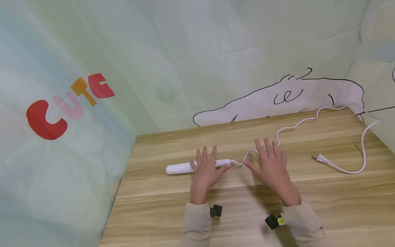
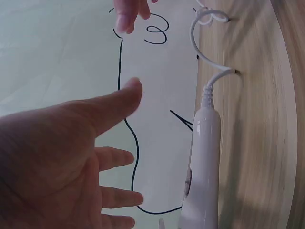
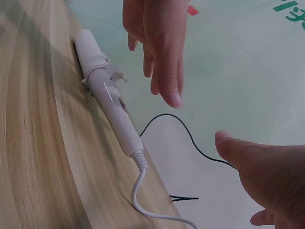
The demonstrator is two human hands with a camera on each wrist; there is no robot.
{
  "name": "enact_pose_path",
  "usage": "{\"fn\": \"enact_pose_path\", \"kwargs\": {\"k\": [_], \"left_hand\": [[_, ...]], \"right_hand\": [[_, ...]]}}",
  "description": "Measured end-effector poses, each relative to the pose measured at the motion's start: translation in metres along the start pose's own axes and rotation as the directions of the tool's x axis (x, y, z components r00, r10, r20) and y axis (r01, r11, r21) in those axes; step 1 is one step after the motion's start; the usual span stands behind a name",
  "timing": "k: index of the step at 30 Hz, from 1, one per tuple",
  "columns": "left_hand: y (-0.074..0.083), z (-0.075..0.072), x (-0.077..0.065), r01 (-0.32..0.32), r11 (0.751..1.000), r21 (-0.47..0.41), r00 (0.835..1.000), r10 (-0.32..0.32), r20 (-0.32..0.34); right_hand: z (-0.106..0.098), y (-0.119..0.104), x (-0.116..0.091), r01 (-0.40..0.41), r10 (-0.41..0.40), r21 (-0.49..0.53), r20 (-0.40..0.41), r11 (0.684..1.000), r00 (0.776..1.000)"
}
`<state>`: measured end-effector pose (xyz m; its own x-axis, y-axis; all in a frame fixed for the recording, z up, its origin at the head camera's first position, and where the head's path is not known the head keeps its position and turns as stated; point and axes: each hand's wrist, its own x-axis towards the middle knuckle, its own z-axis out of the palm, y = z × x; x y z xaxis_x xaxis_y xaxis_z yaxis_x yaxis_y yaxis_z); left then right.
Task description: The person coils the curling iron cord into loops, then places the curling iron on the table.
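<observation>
A white curling iron [image 1: 180, 168] with a small lever on its side lies across the wooden table. Its body shows clearly in the left wrist view [image 2: 202, 162] and the right wrist view [image 3: 114, 107]. My left hand [image 1: 206, 173], fingers spread, hovers over the iron's middle and hides part of it in the head view. To the right, my right hand [image 1: 273, 168] is held with fingers extended above the white cord [image 1: 288, 128], covering a short stretch of it. Both wrist views show a gap between the hands and the iron. Neither hand holds anything.
From the iron the cord runs to the table's back right corner, loops over the right edge, and returns to a two-pin plug [image 1: 322, 158]. Printed fabric walls [image 1: 231, 61] stand along the back and left sides of the table [image 1: 148, 206].
</observation>
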<state>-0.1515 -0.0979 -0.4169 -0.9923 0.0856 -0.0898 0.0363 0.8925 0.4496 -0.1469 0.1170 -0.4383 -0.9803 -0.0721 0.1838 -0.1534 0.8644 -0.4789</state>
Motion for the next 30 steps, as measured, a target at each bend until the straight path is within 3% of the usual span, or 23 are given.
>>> {"fn": "enact_pose_path", "kwargs": {"k": [17,21,30], "left_hand": [[-0.052,-0.007,0.009,0.083,0.996,0.033,0.995,-0.084,0.044],[-0.06,-0.006,0.01,0.09,0.995,0.04,0.993,-0.093,0.066],[-0.07,-0.008,0.014,0.068,0.993,0.095,0.995,-0.075,0.071]], "right_hand": [[0.02,0.02,0.008,0.017,-0.018,0.097,0.005,0.995,1.0],[0.022,0.023,0.01,0.03,-0.029,0.102,-0.01,0.994,1.0],[0.027,0.03,0.014,-0.014,0.007,0.223,0.033,0.975,0.999]]}}
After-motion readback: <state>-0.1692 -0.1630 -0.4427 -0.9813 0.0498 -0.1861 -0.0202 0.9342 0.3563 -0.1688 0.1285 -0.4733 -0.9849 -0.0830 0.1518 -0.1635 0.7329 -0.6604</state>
